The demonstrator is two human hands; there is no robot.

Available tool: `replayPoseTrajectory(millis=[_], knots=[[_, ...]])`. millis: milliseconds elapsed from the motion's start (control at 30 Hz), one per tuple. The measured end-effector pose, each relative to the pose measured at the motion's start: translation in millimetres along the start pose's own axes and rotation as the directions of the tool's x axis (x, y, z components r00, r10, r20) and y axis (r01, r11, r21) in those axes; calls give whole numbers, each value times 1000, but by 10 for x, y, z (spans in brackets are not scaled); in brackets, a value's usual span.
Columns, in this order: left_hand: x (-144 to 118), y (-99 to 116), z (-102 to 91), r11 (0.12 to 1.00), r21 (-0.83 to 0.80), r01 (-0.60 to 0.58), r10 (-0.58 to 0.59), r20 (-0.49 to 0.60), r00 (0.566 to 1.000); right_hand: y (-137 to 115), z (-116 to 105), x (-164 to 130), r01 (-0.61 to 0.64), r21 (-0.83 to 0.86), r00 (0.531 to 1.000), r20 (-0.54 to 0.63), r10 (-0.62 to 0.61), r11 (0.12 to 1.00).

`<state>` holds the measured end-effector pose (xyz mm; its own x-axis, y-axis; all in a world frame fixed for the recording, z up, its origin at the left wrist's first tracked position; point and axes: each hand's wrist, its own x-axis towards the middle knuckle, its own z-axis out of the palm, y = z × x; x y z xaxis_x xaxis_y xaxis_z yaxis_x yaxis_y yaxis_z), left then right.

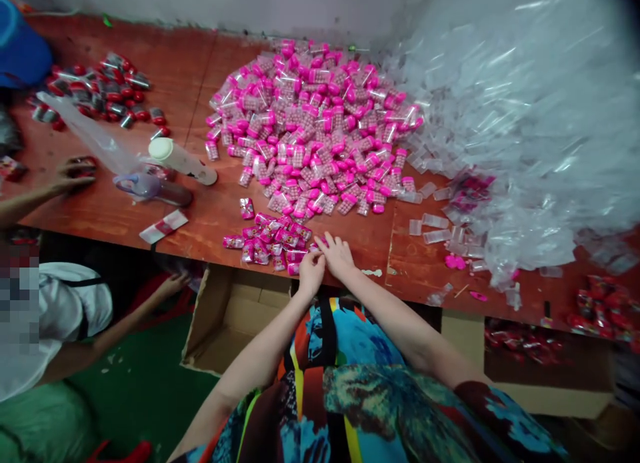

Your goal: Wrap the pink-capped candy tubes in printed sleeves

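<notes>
Left hand (pixel 311 271) and right hand (pixel 338 255) together at near table edge, fingers curled, grip unclear; wrapped packs (pixel 267 241) lying just left, nearer the left hand.

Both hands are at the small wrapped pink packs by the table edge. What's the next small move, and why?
Probably sweep the wrapped packs toward the open cardboard box below the edge: the left hand and right hand already rest beside that cluster, close together, and the box sits directly beneath them.
</notes>
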<state>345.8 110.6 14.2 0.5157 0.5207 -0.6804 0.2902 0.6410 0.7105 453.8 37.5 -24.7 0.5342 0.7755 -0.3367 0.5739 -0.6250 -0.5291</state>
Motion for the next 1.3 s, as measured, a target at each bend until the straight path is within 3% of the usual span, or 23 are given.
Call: replayPoseTrajectory(millis=[100,200,333,467,533,633,700,833,900,1100,1300], knots=[[8,143,-13,964,190,-187,199,-49,979,22,-20,55,66,-29,998,13,-65,997],[62,318,-37,897,341,-282,301,-3,954,114,-91,40,65,-62,998,17,-64,996],[240,368,57,850,459,-259,264,55,963,298,-262,-25,-21,-112,1000,13,23,993],[343,154,249,814,550,-186,191,49,980,491,-340,-38,-134,-159,991,-4,135,978],[350,50,338,780,597,-184,194,48,980,586,-308,-43,-179,-118,983,-63,172,977],[391,-31,449,705,680,-202,213,68,975,723,-208,-95,-217,71,946,-230,228,974],[464,-52,506,615,754,-231,223,114,968,803,-135,-169,-222,190,912,-308,272,956],[643,-121,548,210,906,-367,206,326,923,889,-3,-381,-240,257,891,-325,318,936],[700,-181,532,104,909,-403,190,380,905,894,56,-484,-240,271,892,-317,321,932],[757,-320,443,65,896,-440,215,418,883,876,86,-556,-233,285,903,-290,316,930],[807,-299,365,150,862,-485,270,436,858,826,-89,-171,-211,189,933,-255,255,959]])
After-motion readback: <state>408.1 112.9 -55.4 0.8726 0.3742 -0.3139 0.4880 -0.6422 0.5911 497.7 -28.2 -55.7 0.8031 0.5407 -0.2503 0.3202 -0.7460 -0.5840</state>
